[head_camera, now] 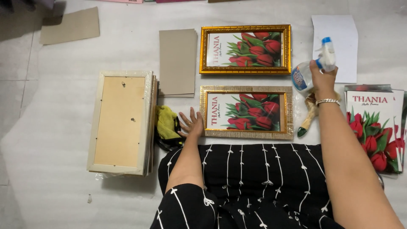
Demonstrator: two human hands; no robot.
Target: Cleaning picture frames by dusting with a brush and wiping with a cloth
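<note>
Head view, looking down on a white floor covering point(55, 140). Right hand point(324, 78) wrapped around a spray bottle point(309, 70), fingers closed on its neck, nozzle raised over the right end of the frames. Left hand point(191, 124) flat, fingers spread, touching the left edge of the near gold frame point(246, 112) with a red tulip print, which lies face up just ahead of the lap. Second gold frame point(245, 49) just beyond it, same print. Yellow cloth point(166, 123) just left of the left hand. Brush point(308, 118) lying right of the near frame, under the right wrist. Stack of frames, backs up point(121, 121), at left, wrapped in clear film. Grey backing boards point(178, 61) beside the far frame. Tulip prints point(375, 127) piled at right, white sheet point(335, 44) behind the bottle.

Risks, as judgement: spray likely to drift onto the tulip prints or backing boards nearby and warp the paper; liquid could seep under the frame edge to the print; near frame could slide with only fingertips bracing it.

Containers: spray bottle only, clear body, liquid level not readable. Frames each holding one print.
</note>
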